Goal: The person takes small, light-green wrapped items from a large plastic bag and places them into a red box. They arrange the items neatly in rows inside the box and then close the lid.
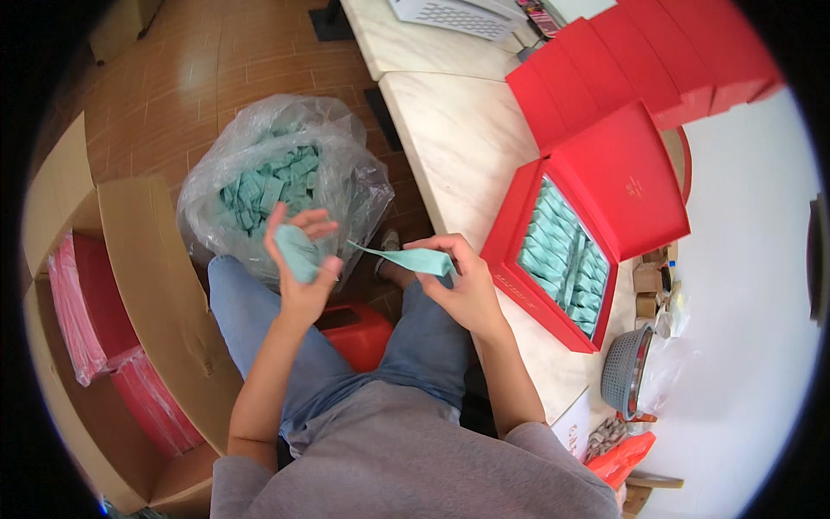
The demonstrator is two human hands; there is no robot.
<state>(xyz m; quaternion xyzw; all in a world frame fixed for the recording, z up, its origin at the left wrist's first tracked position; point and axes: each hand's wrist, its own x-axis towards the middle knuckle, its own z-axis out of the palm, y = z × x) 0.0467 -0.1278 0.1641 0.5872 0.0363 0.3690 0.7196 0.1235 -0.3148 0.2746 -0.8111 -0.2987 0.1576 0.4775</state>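
Note:
My left hand [303, 303] is raised over my lap, a pale green sachet [296, 252] lying against its palm and held by the thumb side. Its fingers are spread and slightly blurred. Between the thumb and fingers of my right hand [468, 292] is another green sachet [415, 260], its narrow end pointing left. Beyond my left hand, a clear plastic bag [259, 133] on the floor holds many loose green sachets [262, 193]. On the table to the right, an open red box [519, 305] contains rows of similar sachets [551, 240]; its lid [629, 185] leans back.
Stacked red boxes [622, 58] stand on the marble-patterned table [447, 149]. A white basket [454, 19] sits at its far end, a grey basket [622, 370] by the wall. At left, a cardboard carton [159, 285] holds plastic-wrapped red boxes [155, 402]. A red stool [360, 340] shows between my legs.

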